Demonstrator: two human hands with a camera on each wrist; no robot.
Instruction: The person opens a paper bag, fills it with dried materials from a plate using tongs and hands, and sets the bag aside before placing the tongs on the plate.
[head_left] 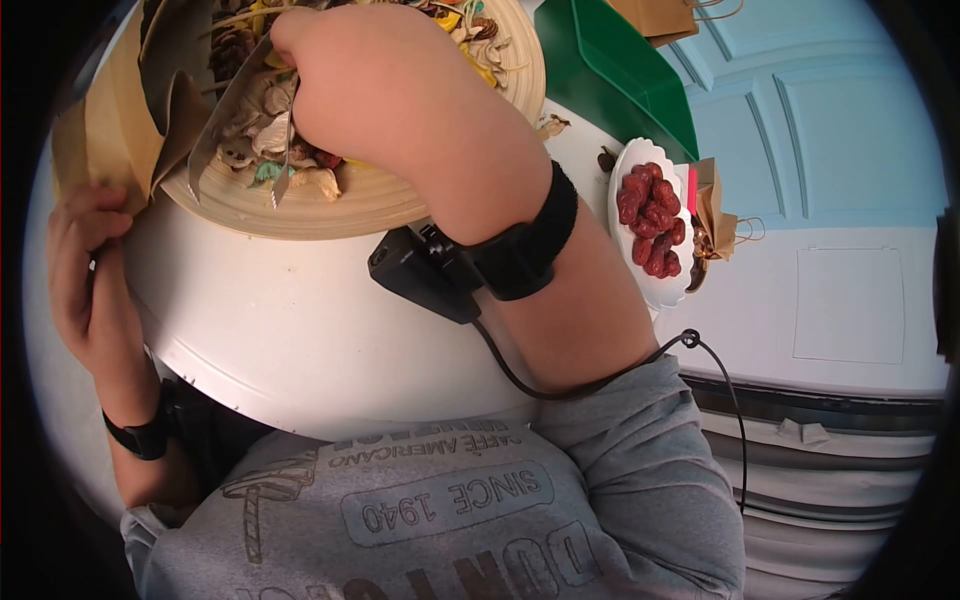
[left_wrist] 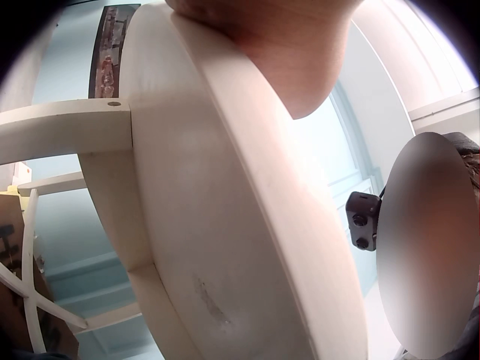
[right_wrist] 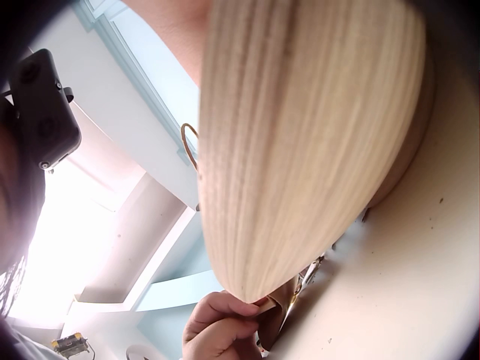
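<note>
The metal tongs (head_left: 222, 115) sit in the pinch of the right hand (head_left: 375, 85), the fingers and thumb closed around their upper end. Below these fingers the two arms of the tongs spread apart, one tip near the rim of the round wooden plate (head_left: 380, 212), the other over dried petals (head_left: 270, 135); whether the tips touch anything is unclear. The petals, in beige, yellow, red and teal, lie on the plate beneath and around the right fingers, with a pine cone (head_left: 232, 50) just beside them.

Across the plate from the right fingers, the left hand (head_left: 85, 240) has its fingers curled on the lower edge of a brown paper bag (head_left: 105, 130), which rises above them, its open side towards the plate. The white table (head_left: 330, 320) spreads under the plate, between the left fingers and the right forearm.

Farther from the right fingers, beyond the plate, stand a green tray (head_left: 620, 85) and a scalloped white dish (head_left: 625, 250) bearing wrinkled red dates (head_left: 655, 215).
</note>
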